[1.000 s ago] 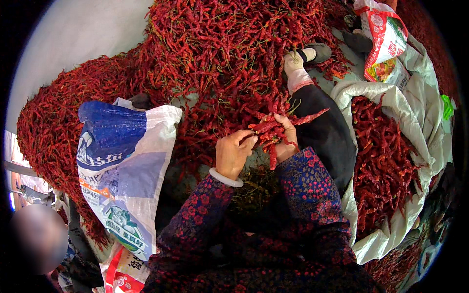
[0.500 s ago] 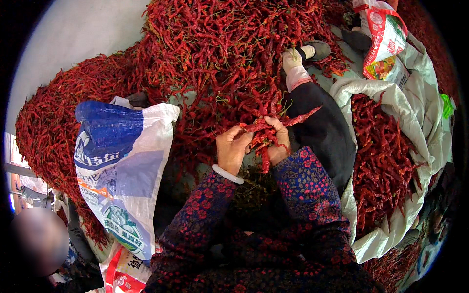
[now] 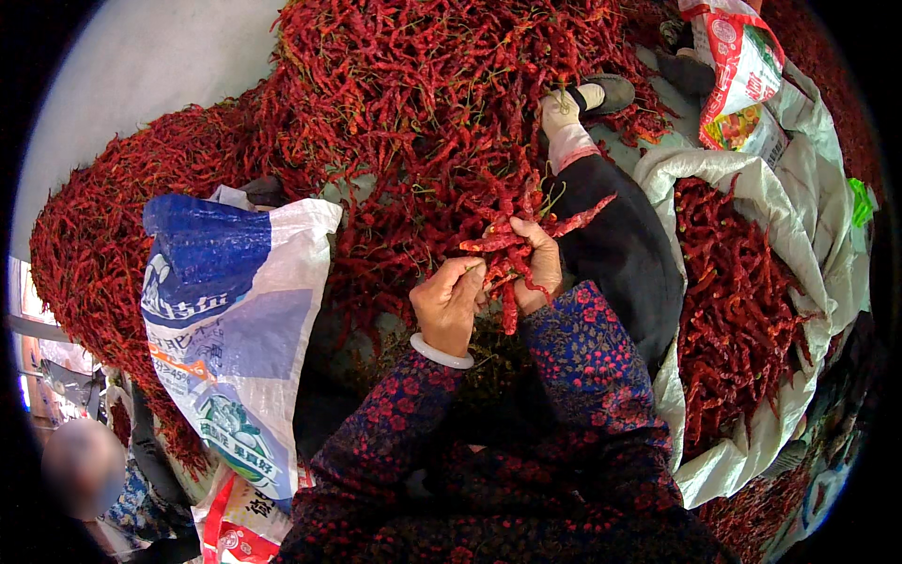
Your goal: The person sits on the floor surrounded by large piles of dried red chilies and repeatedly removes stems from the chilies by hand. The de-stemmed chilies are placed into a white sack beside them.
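My right hand is closed around a bunch of dried red chili peppers, which stick out on both sides of the fingers. One long pepper points off to the right. Just left of the bunch, my left hand has its thumb and forefinger pinched together; whatever is between them is too small to make out. A white bangle circles the left wrist. Beyond both hands rises a large heap of red chili peppers. Some dry stems lie below the hands, partly in shadow.
At my right stands an open white woven sack filled with red peppers. A blue and white printed sack is at my left. My outstretched leg lies between heap and sack. Another person is at the lower left.
My left hand has drawn slightly left and down from the bunch, its fingers still pinched. The right hand keeps its hold on the peppers. The person at lower left has shifted a little.
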The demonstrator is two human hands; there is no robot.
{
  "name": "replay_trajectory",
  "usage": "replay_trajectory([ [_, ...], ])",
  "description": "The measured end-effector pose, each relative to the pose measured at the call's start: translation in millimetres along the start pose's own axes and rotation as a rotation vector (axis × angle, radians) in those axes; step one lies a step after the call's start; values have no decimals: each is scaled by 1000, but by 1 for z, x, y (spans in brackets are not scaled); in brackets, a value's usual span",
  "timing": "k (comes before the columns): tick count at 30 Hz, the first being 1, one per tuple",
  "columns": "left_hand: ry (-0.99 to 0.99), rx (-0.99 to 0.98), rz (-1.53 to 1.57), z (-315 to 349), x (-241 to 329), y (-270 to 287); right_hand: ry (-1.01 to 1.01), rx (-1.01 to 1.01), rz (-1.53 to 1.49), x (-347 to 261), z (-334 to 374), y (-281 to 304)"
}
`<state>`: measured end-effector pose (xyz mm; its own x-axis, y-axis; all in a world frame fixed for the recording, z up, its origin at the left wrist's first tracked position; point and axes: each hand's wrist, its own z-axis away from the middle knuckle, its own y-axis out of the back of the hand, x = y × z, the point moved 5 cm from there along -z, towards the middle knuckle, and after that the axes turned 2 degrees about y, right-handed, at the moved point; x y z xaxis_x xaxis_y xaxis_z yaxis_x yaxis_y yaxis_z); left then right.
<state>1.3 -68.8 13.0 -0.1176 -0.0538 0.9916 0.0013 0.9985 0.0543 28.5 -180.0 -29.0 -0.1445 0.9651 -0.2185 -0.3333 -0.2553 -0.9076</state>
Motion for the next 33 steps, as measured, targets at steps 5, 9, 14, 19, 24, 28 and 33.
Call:
replay_trajectory([
  [5, 29, 23, 40, 1, 9, 5, -43, -36, -51, 2, 4, -4],
  [9, 96, -31, 135, -3, 14, 6, -55, -7, -63, 4, 1, -3],
  [14, 272, -213, -75, -13, 5, 7, -58, -50, 2, 4, 1, 0],
  [19, 283, -284, -138, -18, 3, 6, -215, -238, 7, 13, 11, -11],
  [24, 234, -358, -503, -31, -8, 6, 42, 43, 127, 19, -8, 25],
  [28, -105, -305, -790, -40, 6, 15, 17, 65, 85, 26, -7, 17],
  [33, -1, -327, -504, -42, 5, 14, -85, 48, 4, 20, -1, 5],
])
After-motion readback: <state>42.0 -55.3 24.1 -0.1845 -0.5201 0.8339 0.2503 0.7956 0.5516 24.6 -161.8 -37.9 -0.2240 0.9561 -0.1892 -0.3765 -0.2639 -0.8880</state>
